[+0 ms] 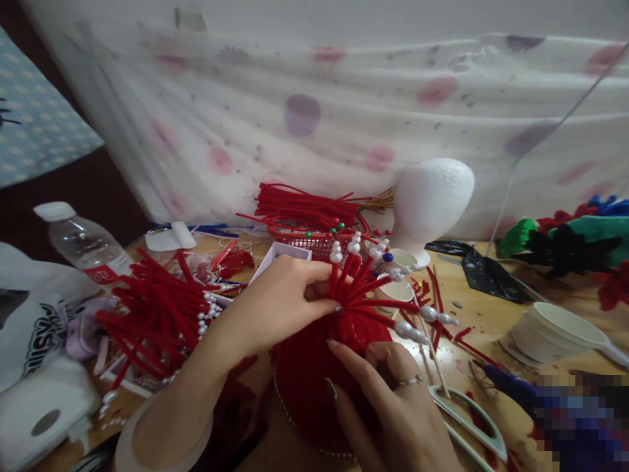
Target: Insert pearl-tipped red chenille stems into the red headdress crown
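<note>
The left hand (280, 298) is seen pinched shut on a fan of red pipe-cleaner stems (366, 288) tipped with pearl beads (337, 253), while the right hand (393, 400) is laid with spread fingers against the red domed piece (304, 380) from which those stems rise; it steadies the piece rather than gripping it. The domed piece sits between and just beneath both hands, with its pearl-trimmed lower edge near the right wrist. Well to the left of the left hand, a water bottle (83, 244) is lying on its side, and a heap of loose beaded red stems (157, 314) is piled just beside the left forearm. Beyond the hands, a red basket (319, 244) filled with more stems is found, and a white foam head (430, 200) stands behind the right hand. Scissors (466, 419) are lying just right of the right hand, and a white cup (550, 331) farther right. A pearl could probably be pulled off, or a stem kinked, if the pinched bundle were tugged too hard; the dome could also be dragged out of shape if the bracing hand slipped.
</note>
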Demonstrator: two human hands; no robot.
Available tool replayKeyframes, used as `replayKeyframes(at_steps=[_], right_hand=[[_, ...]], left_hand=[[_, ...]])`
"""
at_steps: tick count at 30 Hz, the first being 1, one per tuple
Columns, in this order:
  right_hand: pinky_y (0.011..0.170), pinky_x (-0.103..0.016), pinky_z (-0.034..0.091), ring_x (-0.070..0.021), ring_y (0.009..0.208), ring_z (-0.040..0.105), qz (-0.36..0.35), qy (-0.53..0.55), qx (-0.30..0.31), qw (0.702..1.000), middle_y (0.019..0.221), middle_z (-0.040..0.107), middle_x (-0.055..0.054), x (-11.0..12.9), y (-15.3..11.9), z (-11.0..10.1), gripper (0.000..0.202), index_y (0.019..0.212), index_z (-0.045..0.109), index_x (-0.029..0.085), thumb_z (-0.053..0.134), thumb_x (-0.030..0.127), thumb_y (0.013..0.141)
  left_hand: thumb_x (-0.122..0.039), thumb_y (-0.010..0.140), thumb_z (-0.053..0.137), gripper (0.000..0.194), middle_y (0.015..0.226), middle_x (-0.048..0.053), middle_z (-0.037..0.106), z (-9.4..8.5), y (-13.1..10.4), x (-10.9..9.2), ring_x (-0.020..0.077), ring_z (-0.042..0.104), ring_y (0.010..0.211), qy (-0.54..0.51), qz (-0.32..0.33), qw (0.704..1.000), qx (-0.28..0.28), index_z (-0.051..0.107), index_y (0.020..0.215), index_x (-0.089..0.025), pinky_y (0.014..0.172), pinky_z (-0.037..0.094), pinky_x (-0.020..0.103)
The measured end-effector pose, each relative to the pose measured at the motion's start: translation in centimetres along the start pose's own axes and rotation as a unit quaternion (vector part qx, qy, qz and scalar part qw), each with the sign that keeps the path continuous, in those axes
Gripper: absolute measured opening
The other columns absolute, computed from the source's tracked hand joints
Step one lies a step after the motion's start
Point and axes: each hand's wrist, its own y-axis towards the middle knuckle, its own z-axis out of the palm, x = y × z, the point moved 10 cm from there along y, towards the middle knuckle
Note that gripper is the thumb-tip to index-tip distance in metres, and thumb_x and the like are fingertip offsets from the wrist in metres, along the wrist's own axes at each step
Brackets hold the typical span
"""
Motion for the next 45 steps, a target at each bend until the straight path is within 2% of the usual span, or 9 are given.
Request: replayKeyframes(at_steps=[9, 16, 31, 45], right_hand=[[0.068, -0.032, 0.053, -0.0197, 0.084, 0.054, -0.003, -0.025, 0.007, 1.0, 0.096, 0.051, -0.009, 0.04, -0.27, 0.17, 0.041, 0.131, 0.052, 0.018, 0.053, 0.022, 0.09], [0.067, -0.031, 0.053, -0.0189, 0.082, 0.055, -0.024, -0.028, 0.012, 0.999, 0.094, 0.051, -0.01, 0.18, -0.08, 0.1, 0.04, 0.129, 0.054, 0.016, 0.054, 0.02, 0.089], [0.068, -0.033, 0.05, -0.0197, 0.083, 0.051, 0.012, 0.0, -0.008, 1.0, 0.095, 0.049, -0.009, -0.19, -0.49, 0.4, 0.035, 0.126, 0.055, 0.018, 0.051, 0.019, 0.091], [0.066, -0.034, 0.05, -0.0202, 0.081, 0.052, 0.01, -0.003, -0.008, 1.0, 0.094, 0.05, -0.009, -0.25, -0.52, 0.47, 0.033, 0.124, 0.056, 0.019, 0.05, 0.02, 0.091]], left_hand=[[-0.012, 0.076, 0.065, 0.015, 0.083, -0.006, 0.076, 0.17, 0.02, -0.07, 0.0144, 0.068, 0.075, -0.022, 0.011, 1.0, 0.006, 0.072, 0.083, -0.022, 0.067, 0.049, 0.022], [-0.014, 0.077, 0.065, 0.011, 0.084, -0.004, 0.076, 0.48, 0.14, 0.54, 0.0152, 0.069, 0.078, -0.015, -0.011, 1.0, 0.015, 0.071, 0.083, -0.021, 0.069, 0.05, 0.023], [-0.011, 0.076, 0.067, 0.014, 0.08, -0.007, 0.076, 0.42, 0.1, 0.52, 0.0127, 0.069, 0.075, -0.02, -0.014, 1.0, -0.001, 0.071, 0.08, -0.023, 0.065, 0.05, 0.02], [-0.009, 0.075, 0.068, 0.015, 0.079, -0.006, 0.076, 0.2, 0.09, 0.43, 0.0142, 0.07, 0.073, -0.011, -0.002, 1.0, -0.011, 0.072, 0.079, -0.023, 0.063, 0.05, 0.022]])
